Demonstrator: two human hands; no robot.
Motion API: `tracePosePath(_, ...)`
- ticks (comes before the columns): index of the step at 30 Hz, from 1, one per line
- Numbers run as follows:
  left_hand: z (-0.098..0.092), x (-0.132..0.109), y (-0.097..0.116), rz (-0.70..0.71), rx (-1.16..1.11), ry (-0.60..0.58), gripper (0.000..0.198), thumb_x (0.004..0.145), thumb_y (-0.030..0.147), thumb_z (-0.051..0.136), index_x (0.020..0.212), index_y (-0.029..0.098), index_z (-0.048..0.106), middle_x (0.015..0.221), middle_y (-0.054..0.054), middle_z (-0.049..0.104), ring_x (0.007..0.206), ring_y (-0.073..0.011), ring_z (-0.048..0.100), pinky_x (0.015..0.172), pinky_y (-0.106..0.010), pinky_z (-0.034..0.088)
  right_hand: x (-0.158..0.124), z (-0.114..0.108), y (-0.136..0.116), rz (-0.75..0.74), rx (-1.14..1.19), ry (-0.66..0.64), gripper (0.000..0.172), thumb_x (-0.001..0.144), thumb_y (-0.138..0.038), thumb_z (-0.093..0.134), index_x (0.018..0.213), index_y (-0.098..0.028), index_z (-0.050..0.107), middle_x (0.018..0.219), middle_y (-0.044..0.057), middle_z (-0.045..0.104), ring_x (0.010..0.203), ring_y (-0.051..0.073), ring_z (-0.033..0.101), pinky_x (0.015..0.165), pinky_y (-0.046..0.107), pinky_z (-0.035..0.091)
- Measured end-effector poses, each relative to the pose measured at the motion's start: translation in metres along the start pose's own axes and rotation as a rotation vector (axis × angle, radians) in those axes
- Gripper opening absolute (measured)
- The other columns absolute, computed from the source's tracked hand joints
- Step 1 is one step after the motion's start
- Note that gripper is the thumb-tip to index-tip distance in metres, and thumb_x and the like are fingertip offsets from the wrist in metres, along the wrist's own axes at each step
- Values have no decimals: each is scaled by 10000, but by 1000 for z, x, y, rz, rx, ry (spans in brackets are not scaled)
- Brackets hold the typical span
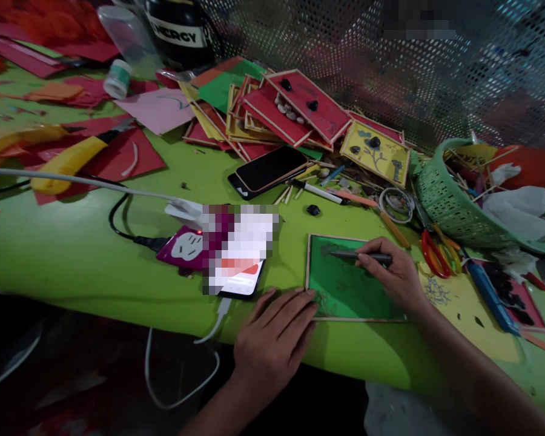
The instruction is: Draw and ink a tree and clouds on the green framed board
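A green card (345, 284) framed with thin wooden sticks lies at the near edge of the green table (72, 242). My right hand (393, 278) is closed round a dark pen (361, 257), its tip resting on the card's upper left part, where dark lines are drawn. My left hand (277, 336) lies flat with fingers stretched out, its fingertips pressing the card's lower left corner.
A lit phone (238, 257) on a cable lies left of the card, a dark phone (270, 171) behind it. Framed red and yellow cards (300, 112) are piled at the back. A green basket (458, 200), red scissors (436, 254) and pens stand right.
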State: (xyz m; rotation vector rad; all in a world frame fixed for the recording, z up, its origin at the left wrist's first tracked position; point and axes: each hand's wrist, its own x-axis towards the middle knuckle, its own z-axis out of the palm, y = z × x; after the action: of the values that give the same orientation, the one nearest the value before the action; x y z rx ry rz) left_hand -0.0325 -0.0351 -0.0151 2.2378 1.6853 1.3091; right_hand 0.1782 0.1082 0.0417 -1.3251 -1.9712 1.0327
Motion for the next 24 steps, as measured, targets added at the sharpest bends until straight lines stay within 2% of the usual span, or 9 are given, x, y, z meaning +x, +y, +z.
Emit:
tracePosePath(3,-1,1,0,5,11,-3,200,983,159,591,1126,207,723,1181,-16,787,1090,-187,738,1065,-397,486,0,0,0,2,-4,-8,245,898,-451,688,895,-207,693,718,22,708,627,156,617,577,254,454)
tracePosePath(9,-1,1,0,-3,3,-4,198,984,167,593,1120,220,727,1165,-8,791,1081,-177,739,1066,-393,490,2,-1,5,10,-12,59,260,895,-470,691,894,-211,694,735,22,704,664,165,643,603,260,478)
tracePosePath(16,0,0,0,-1,-10,0,195,989,158,593,1129,205,721,1182,-11,787,1103,-183,731,1095,-389,455,1,-1,1,6,-5,22,264,892,-472,694,886,-208,696,727,23,702,648,162,629,586,256,464)
tracePosePath(24,0,0,0,2,-3,-5,198,990,161,587,1127,212,721,1180,-7,787,1093,-182,736,1081,-393,471,2,-2,5,17,-4,58,230,902,-439,685,906,-209,693,738,20,711,654,161,639,598,258,470)
